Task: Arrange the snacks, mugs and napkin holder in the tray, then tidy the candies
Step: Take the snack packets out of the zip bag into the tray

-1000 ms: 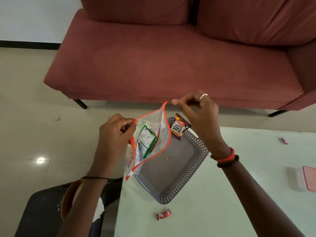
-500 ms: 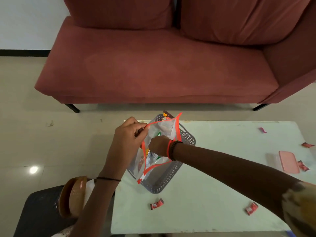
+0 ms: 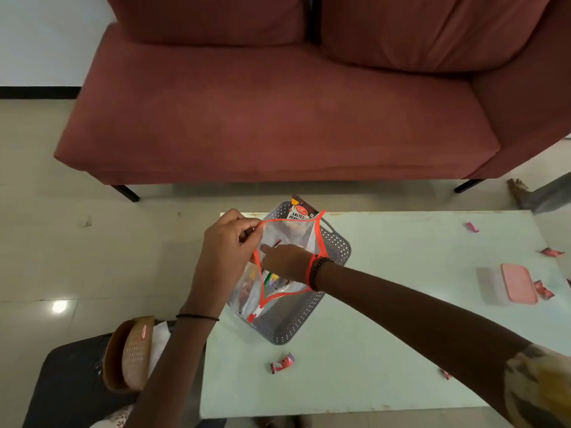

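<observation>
A clear zip bag with an orange rim (image 3: 304, 233) hangs over the grey perforated tray (image 3: 335, 248) at the table's far left. My left hand (image 3: 228, 242) pinches the bag's left rim and holds it open. My right hand (image 3: 285, 261) is inside the bag up to the wrist, among small snack packets (image 3: 272, 279); its fingers are hidden. A salted peanuts packet (image 3: 299, 211) leans on the tray's far corner. Red candies lie loose on the table, one (image 3: 282, 362) in front of the tray.
A pink-lidded box (image 3: 513, 285) sits at the table's right with candies (image 3: 543, 290) beside it. A brown woven napkin holder (image 3: 129, 353) lies on a black stool at lower left. A red sofa (image 3: 278, 118) stands beyond the table.
My right hand let go of the bag's right rim and reached down inside the bag. The left hand kept its hold. The camera view pulled back and shows more of the table.
</observation>
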A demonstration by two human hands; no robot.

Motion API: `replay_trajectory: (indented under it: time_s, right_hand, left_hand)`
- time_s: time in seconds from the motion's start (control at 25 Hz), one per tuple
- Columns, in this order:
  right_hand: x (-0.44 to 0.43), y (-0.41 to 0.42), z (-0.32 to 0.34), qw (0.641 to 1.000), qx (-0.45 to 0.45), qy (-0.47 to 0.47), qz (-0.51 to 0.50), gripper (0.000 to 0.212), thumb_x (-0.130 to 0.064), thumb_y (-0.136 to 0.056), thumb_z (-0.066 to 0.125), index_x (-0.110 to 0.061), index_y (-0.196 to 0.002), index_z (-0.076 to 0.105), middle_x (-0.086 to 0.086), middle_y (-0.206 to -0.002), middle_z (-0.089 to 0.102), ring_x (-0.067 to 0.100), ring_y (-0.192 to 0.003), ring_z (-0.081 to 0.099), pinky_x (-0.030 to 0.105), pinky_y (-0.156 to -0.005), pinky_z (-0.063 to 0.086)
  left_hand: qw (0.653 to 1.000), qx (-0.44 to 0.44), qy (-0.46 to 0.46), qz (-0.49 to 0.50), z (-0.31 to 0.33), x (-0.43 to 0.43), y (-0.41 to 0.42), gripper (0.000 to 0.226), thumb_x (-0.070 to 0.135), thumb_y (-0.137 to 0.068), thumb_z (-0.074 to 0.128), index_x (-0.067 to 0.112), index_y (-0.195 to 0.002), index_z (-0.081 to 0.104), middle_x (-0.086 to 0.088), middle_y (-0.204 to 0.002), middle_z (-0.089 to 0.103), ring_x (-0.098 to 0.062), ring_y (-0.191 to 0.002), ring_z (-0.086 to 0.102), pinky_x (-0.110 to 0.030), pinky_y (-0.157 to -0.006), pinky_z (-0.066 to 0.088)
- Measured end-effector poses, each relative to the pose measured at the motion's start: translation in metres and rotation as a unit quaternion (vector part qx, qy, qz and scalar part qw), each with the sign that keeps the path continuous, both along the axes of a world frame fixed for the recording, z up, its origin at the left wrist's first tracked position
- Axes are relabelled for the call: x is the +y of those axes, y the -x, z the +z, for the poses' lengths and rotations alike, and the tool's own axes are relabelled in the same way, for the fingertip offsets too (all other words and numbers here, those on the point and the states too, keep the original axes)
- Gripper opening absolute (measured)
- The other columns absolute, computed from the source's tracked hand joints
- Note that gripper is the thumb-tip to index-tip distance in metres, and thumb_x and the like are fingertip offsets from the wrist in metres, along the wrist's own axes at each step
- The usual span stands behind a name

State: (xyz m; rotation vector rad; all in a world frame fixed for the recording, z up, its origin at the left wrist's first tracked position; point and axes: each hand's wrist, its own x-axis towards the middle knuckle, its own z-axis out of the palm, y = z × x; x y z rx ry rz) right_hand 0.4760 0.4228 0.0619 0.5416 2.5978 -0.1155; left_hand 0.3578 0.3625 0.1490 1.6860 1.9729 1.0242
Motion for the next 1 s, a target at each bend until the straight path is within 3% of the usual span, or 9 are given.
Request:
replay_trajectory:
  time_s: [0.24,0.36,0.48,0.52,0.6,0.64,0.72,0.88,1.0]
  right_hand:
    - [0.003,-0.002,0.068,0.981,0.134,0.077,-0.116,0.030,-0.017,-0.095,0.050,-0.016,-0.124,0.060,0.015,-0.119,0.064,0.035,-0.105,0.064,0.040,-0.084,0.050]
    - [0.011,-0.023,0.114,0.939,0.232,0.152,-0.204,0.024,-0.019,-0.093,0.056,-0.006,-0.110,0.067,0.017,-0.102,0.070,0.034,-0.096,0.065,0.030,-0.081,0.047]
    - [0.027,-0.060,0.142,0.842,0.349,0.205,-0.356,0.030,-0.020,-0.088,0.065,-0.007,-0.064,0.055,0.005,-0.058,0.049,0.015,-0.056,0.046,0.020,-0.053,0.031]
    - [0.034,-0.074,0.144,0.789,0.390,0.245,-0.407,0.031,-0.020,-0.087,0.066,-0.003,-0.065,0.052,0.008,-0.059,0.048,0.010,-0.058,0.043,0.020,-0.056,0.036]
    - [0.051,-0.098,0.136,0.679,0.450,0.317,-0.486,0.023,-0.013,-0.088,0.065,0.009,-0.093,0.057,0.021,-0.081,0.066,0.011,-0.074,0.057,0.033,-0.072,0.053]
    - [0.059,-0.109,0.126,0.651,0.461,0.322,-0.510,0.023,-0.010,-0.089,0.063,0.007,-0.103,0.057,0.018,-0.091,0.070,0.013,-0.078,0.064,0.033,-0.076,0.056]
    - [0.075,-0.125,0.092,0.654,0.439,0.265,-0.556,0.021,-0.010,-0.090,0.063,0.005,-0.105,0.058,0.012,-0.092,0.070,0.018,-0.079,0.067,0.028,-0.076,0.058]
    - [0.094,-0.135,-0.005,0.705,0.275,0.205,-0.621,0.026,-0.006,-0.090,0.059,0.012,-0.109,0.059,0.022,-0.094,0.061,0.034,-0.092,0.062,0.055,-0.092,0.050]
    - [0.096,-0.130,-0.064,0.719,0.191,0.201,-0.637,0.034,-0.010,-0.091,0.059,0.007,-0.120,0.058,0.026,-0.115,0.061,0.039,-0.109,0.060,0.043,-0.091,0.051]
  left_hand:
    - [0.999,0.019,0.021,0.039,0.007,0.004,0.030,0.016,0.016,-0.086,0.065,0.004,-0.089,0.075,-0.007,-0.071,0.056,-0.018,-0.058,0.054,-0.012,-0.058,0.042]
    - [0.998,0.012,0.025,0.050,0.010,0.005,0.046,0.018,0.016,-0.087,0.064,0.002,-0.090,0.074,-0.014,-0.073,0.058,-0.026,-0.058,0.061,-0.022,-0.057,0.053]
    - [0.997,-0.006,0.022,0.067,0.011,0.005,0.059,0.017,0.016,-0.088,0.063,0.003,-0.088,0.074,-0.018,-0.074,0.056,-0.015,-0.051,0.061,-0.004,-0.049,0.046]
    - [0.997,-0.010,0.020,0.073,0.012,0.006,0.062,0.016,0.016,-0.088,0.063,0.004,-0.088,0.074,-0.018,-0.074,0.056,-0.009,-0.053,0.061,-0.003,-0.048,0.046]
    - [0.996,-0.014,0.017,0.083,0.012,0.006,0.068,0.017,0.017,-0.088,0.063,0.004,-0.090,0.074,-0.016,-0.075,0.057,0.003,-0.054,0.059,-0.005,-0.048,0.048]
    - [0.996,-0.012,0.015,0.087,0.012,0.006,0.070,0.018,0.018,-0.088,0.062,0.003,-0.092,0.073,-0.016,-0.076,0.058,0.006,-0.054,0.058,-0.005,-0.048,0.048]
    - [0.996,-0.007,0.013,0.092,0.011,0.007,0.073,0.020,0.018,-0.088,0.062,0.002,-0.094,0.073,-0.017,-0.079,0.060,0.009,-0.055,0.058,-0.002,-0.047,0.047]
    - [0.995,0.001,0.010,0.100,0.011,0.008,0.077,0.022,0.020,-0.088,0.062,0.002,-0.096,0.073,-0.020,-0.084,0.064,0.006,-0.056,0.060,-0.004,-0.049,0.049]
    - [0.994,0.021,0.007,0.110,0.012,0.007,0.081,0.024,0.023,-0.088,0.062,0.004,-0.099,0.072,-0.017,-0.084,0.065,-0.009,-0.058,0.059,-0.031,-0.059,0.057]
